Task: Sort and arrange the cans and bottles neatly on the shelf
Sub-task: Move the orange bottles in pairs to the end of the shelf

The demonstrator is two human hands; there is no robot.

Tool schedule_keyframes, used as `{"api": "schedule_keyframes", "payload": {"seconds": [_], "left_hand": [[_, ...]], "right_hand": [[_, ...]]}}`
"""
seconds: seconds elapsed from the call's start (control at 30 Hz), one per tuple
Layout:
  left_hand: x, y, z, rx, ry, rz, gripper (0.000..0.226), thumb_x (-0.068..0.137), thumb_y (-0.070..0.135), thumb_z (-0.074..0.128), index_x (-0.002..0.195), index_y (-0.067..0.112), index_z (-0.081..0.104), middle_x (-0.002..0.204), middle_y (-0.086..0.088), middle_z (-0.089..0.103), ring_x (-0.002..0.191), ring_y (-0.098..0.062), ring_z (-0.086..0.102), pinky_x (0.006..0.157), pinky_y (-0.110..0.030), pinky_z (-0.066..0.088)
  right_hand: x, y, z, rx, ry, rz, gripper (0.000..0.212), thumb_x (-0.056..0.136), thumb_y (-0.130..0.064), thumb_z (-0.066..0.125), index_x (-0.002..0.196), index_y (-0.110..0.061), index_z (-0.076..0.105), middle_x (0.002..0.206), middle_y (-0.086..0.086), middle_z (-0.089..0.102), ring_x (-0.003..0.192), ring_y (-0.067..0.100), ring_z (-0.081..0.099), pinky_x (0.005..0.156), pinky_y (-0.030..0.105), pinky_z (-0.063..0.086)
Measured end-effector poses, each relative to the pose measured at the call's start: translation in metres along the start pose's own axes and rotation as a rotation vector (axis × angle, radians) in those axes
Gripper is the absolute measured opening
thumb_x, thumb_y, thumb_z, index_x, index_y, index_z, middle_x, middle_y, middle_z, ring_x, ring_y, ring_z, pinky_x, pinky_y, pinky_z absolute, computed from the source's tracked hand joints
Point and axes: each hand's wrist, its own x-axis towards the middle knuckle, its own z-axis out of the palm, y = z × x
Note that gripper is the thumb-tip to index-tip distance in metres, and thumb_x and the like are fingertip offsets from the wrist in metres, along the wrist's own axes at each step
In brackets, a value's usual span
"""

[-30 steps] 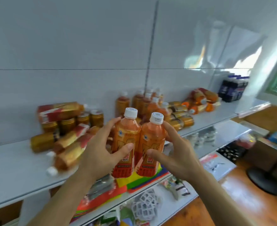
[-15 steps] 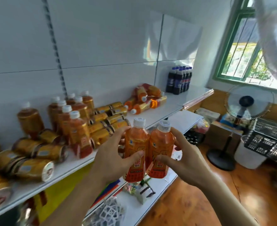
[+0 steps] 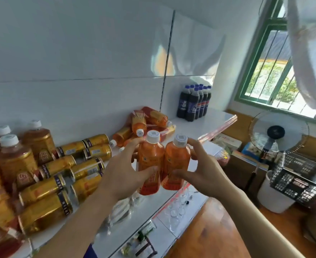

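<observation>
Two orange drink bottles with white caps stand upright side by side above the front edge of the white shelf (image 3: 205, 125). My left hand (image 3: 123, 175) grips the left bottle (image 3: 148, 159) and my right hand (image 3: 202, 172) grips the right bottle (image 3: 177, 161), pressing the pair together. Behind them lies a heap of orange bottles (image 3: 144, 121) on their sides. Gold cans (image 3: 82, 164) lie tumbled on the shelf to the left, beside upright brown tea bottles (image 3: 15, 161). Dark cola bottles (image 3: 194, 103) stand grouped at the shelf's far right.
A lower shelf (image 3: 164, 226) with small packets and glassware sits below. On the floor at the right are a standing fan (image 3: 276, 131), a black crate (image 3: 300, 175), a white bucket (image 3: 271, 198) and boxes. A green-framed window (image 3: 265, 71) is at the right.
I have carried the pair of orange bottles rightward along the shelf, past the gold cans, toward the heap of lying orange bottles. My grip on both is unchanged.
</observation>
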Motion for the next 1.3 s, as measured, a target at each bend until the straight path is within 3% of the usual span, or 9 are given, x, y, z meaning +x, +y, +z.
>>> {"api": "schedule_keyframes", "payload": {"seconds": [0.1,0.23,0.37,0.53,0.7,0.8,0.93,1.13,1.3], "left_hand": [[0.028,-0.012,0.009,0.023,0.038,-0.039,0.082,0.075,0.058,0.088,0.142,0.054,0.041,0.13,0.023,0.064,0.117,-0.006,0.063,0.103,-0.044,0.056],[0.055,-0.027,0.024,0.051,0.11,-0.114,0.075,0.073,0.055,0.091,0.128,0.067,0.04,0.12,0.035,0.061,0.114,-0.003,0.065,0.101,-0.043,0.057],[0.074,-0.032,0.041,0.093,0.222,-0.202,0.075,0.074,0.048,0.093,0.131,0.058,0.045,0.118,0.032,0.063,0.114,-0.004,0.066,0.1,-0.041,0.058],[0.087,-0.04,0.06,0.133,0.296,-0.334,0.076,0.076,0.046,0.091,0.137,0.046,0.047,0.127,0.024,0.065,0.123,-0.006,0.063,0.104,-0.047,0.056],[0.09,-0.048,0.071,0.174,0.333,-0.443,0.073,0.083,0.036,0.088,0.135,0.052,0.04,0.122,0.037,0.054,0.127,-0.005,0.056,0.108,-0.036,0.049],[0.093,-0.052,0.073,0.202,0.339,-0.464,0.077,0.086,0.037,0.086,0.146,0.047,0.037,0.131,0.03,0.054,0.13,-0.005,0.053,0.109,-0.034,0.046],[0.095,-0.05,0.076,0.226,0.322,-0.478,0.082,0.089,0.037,0.081,0.153,0.042,0.03,0.136,0.024,0.05,0.127,-0.002,0.048,0.104,-0.028,0.043],[0.096,-0.045,0.078,0.3,0.263,-0.467,0.085,0.093,0.039,0.078,0.155,0.045,0.019,0.15,0.015,0.051,0.13,-0.001,0.049,0.104,-0.027,0.042],[0.088,-0.045,0.077,0.426,0.25,-0.413,0.108,0.087,0.053,0.08,0.164,0.039,0.006,0.172,0.011,0.017,0.156,-0.012,0.027,0.123,-0.043,0.035]], "right_hand": [[0.042,0.021,0.005,0.048,-0.052,-0.054,0.084,0.084,-0.052,0.086,0.14,-0.069,0.026,0.128,-0.045,0.051,0.112,-0.015,0.055,0.095,0.017,0.041],[0.097,0.052,0.017,0.091,-0.137,-0.14,0.084,0.085,-0.05,0.086,0.145,-0.062,0.03,0.141,-0.027,0.06,0.128,0.003,0.056,0.107,0.031,0.043],[0.151,0.085,0.029,0.117,-0.234,-0.249,0.085,0.086,-0.047,0.086,0.15,-0.056,0.031,0.139,-0.024,0.061,0.126,0.004,0.057,0.102,0.029,0.043],[0.198,0.114,0.052,0.162,-0.321,-0.324,0.09,0.083,-0.051,0.086,0.153,-0.052,0.03,0.137,-0.022,0.062,0.128,0.009,0.058,0.108,0.044,0.05],[0.222,0.126,0.077,0.21,-0.395,-0.381,0.089,0.085,-0.055,0.081,0.156,-0.053,0.027,0.131,-0.02,0.065,0.124,0.01,0.06,0.106,0.048,0.052],[0.233,0.129,0.082,0.221,-0.417,-0.416,0.089,0.089,-0.057,0.076,0.16,-0.053,0.023,0.133,-0.016,0.065,0.122,0.011,0.06,0.106,0.047,0.052],[0.24,0.13,0.085,0.156,-0.462,-0.451,0.092,0.094,-0.061,0.068,0.163,-0.055,0.007,0.145,-0.007,0.057,0.133,0.019,0.052,0.109,0.051,0.05],[0.239,0.13,0.083,0.021,-0.382,-0.516,0.096,0.098,-0.062,0.064,0.167,-0.043,0.001,0.158,-0.007,0.045,0.146,0.017,0.037,0.117,0.043,0.04],[0.235,0.13,0.079,-0.049,-0.295,-0.559,0.101,0.096,-0.072,0.057,0.169,-0.038,-0.004,0.177,-0.008,0.013,0.163,0.018,0.01,0.13,0.049,0.025]]}}
